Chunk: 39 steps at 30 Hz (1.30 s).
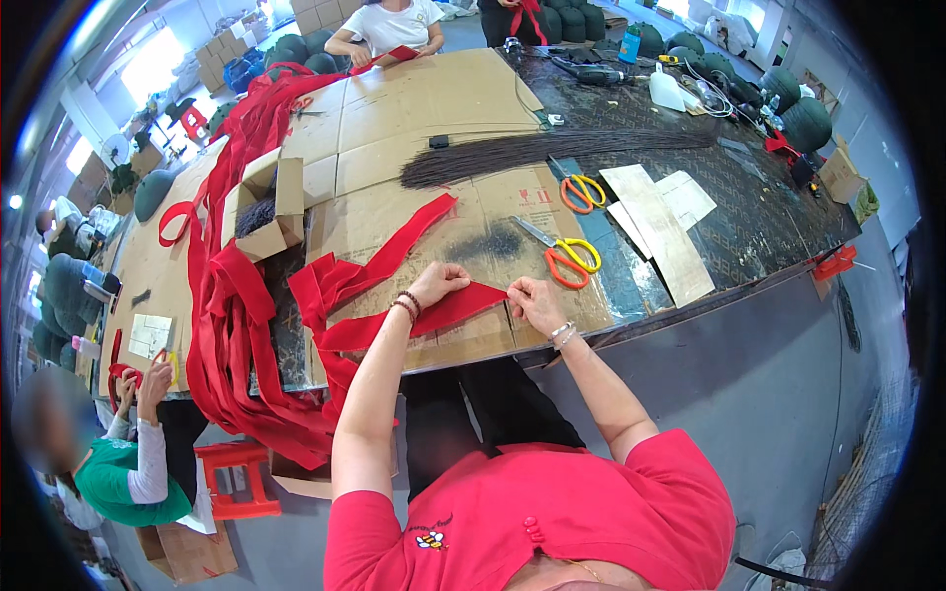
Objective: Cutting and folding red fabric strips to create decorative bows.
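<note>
Red ribbon strip [483,299] pinched between my two hands, over the cardboard sheet [379,212].
Heaped ribbon [229,325] lies left, beside an open box [289,187]; my shirt [532,512] bears lettering and a bee; my left hand [439,284] grips the strip, my right [537,305] nips its end; then printed cardboard, scissors [560,245], pale boards [660,236], a dark lettered tabletop [759,227].

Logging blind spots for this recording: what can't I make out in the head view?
In the head view:
Part of the red strip: hidden by the left forearm.
Palm of the left hand: hidden by its own back.
Head of the white-shirted person: cut off by the top edge.
</note>
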Motion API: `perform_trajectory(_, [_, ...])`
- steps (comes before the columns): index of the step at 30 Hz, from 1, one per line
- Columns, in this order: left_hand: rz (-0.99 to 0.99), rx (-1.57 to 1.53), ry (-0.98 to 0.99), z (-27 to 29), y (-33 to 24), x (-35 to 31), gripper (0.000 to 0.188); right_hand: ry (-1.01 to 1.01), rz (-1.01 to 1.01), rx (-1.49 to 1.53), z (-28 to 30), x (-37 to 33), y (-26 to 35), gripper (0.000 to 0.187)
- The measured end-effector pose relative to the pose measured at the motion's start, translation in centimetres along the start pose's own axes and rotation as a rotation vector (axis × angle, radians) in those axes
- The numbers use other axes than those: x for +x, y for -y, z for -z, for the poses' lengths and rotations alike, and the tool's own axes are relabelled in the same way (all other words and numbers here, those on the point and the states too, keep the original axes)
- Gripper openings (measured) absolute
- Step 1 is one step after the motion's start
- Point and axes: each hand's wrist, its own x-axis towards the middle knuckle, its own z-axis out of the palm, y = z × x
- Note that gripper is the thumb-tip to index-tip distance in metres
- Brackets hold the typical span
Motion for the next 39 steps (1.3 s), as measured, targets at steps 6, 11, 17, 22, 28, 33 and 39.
perform_trajectory(6, [0.014,0.064,-0.011,-0.3,-0.2,-0.1,0.019,0.007,-0.019,0.017,0.5,0.3,0.0,0.015])
perform_trajectory(11, [-0.005,0.212,-0.082,-0.9,-0.4,-0.8,0.018,-0.005,0.194,-0.536,0.5,1.0,4.0,0.020])
perform_trajectory(17, [-0.374,0.202,-0.349,-2.1,3.3,0.5,0.023,-0.254,0.584,-0.385,-8.2,5.5,7.1,0.037])
perform_trajectory(22, [0.116,0.475,-0.285,-2.1,-1.5,0.1,0.019,-0.271,0.485,-0.366,-8.9,8.3,2.4,0.047])
perform_trajectory(28, [-0.051,0.413,-0.509,2.4,-4.8,-0.8,0.016,-0.307,0.438,-0.310,-8.9,8.6,1.0,0.050])
perform_trajectory(33, [-0.132,0.722,-1.008,7.7,-2.1,1.8,0.027,-0.276,0.384,-0.250,-8.9,8.1,1.8,0.051])
perform_trajectory(39, [0.012,0.839,-0.931,6.8,1.0,3.5,0.033,-0.281,0.394,-0.220,-8.5,8.2,1.6,0.050])
